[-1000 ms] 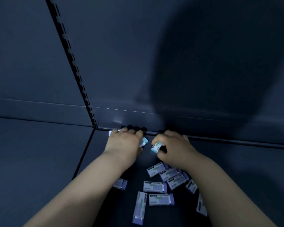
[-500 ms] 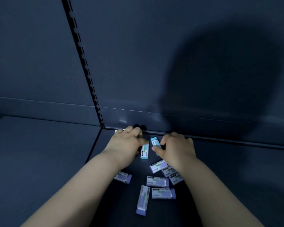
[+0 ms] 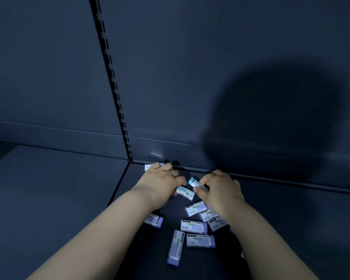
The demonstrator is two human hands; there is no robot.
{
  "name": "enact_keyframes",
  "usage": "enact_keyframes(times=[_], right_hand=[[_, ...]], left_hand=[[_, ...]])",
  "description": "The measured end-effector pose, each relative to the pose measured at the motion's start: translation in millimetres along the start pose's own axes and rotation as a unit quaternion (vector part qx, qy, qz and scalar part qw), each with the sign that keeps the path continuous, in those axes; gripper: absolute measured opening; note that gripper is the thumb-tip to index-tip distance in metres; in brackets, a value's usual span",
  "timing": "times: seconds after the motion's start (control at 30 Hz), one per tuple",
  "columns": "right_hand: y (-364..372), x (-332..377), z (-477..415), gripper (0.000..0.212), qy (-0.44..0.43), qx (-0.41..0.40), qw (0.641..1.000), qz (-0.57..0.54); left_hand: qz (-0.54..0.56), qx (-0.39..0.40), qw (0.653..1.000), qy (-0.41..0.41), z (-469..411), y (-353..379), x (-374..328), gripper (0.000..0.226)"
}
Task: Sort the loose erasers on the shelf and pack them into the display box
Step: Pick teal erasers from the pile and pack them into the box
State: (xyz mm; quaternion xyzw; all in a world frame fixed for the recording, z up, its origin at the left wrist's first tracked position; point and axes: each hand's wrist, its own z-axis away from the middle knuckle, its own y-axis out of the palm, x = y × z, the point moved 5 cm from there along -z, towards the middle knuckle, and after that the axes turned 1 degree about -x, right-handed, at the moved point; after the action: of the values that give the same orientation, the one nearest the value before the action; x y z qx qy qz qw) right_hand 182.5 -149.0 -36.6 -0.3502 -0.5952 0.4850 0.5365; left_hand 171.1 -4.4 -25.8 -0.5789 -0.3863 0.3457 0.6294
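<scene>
Several loose erasers in white sleeves lie on the dark shelf floor [image 3: 291,219]. My right hand [image 3: 220,190] pinches a blue-tipped eraser [image 3: 193,181] between thumb and fingers near the back wall. My left hand [image 3: 160,182] is curled over a second eraser [image 3: 186,193] that lies flat; its fingers hide the eraser's left end. A further eraser [image 3: 150,166] peeks out behind my left fingers at the back corner. Purple-tipped erasers lie nearer me, among them one [image 3: 193,227] flat and one [image 3: 176,247] lengthwise. No display box is in view.
The shelf's back panel [image 3: 190,77] rises right behind my hands, with a slotted upright [image 3: 113,81] at the left. A seam [image 3: 119,186] splits the shelf floor. A round shadow falls on the wall at right.
The eraser by my left hand has turned from upright to lying across. My right hand now pinches the blue-tipped eraser it was touching. The view has shifted slightly left.
</scene>
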Motion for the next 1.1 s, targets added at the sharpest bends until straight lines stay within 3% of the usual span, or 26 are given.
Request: enact_keyframes(times=[0.2,0.47,0.63,0.73,0.8,0.9,1.1], right_hand=[[-11,-11,17,0.008,0.025,-0.025,0.985,-0.17],[-34,14,41,0.009,-0.048,-0.081,0.991,-0.094],[-30,50,60,0.022,-0.102,-0.109,0.988,-0.034],[-24,78,67,0.021,-0.12,-0.156,0.98,-0.025],[-17,101,68,0.02,-0.116,-0.187,0.975,-0.007],[-5,142,71,0.025,-0.106,-0.22,0.97,0.016],[28,231,79,0.022,-0.071,-0.241,0.968,0.001]], left_hand=[[0.048,-0.02,0.998,-0.046,14,3,8,0.031],[0.222,-0.121,0.964,-0.075,68,-24,25,0.016],[0.174,-0.168,0.97,-0.04,104,-30,40,0.036],[0.124,-0.197,0.972,-0.027,124,-32,59,0.025],[0.106,-0.221,0.97,-0.009,138,-31,76,0.016],[0.085,-0.231,0.969,0.012,161,-27,106,0.031],[0.097,-0.223,0.969,0.035,211,-16,178,0.035]])
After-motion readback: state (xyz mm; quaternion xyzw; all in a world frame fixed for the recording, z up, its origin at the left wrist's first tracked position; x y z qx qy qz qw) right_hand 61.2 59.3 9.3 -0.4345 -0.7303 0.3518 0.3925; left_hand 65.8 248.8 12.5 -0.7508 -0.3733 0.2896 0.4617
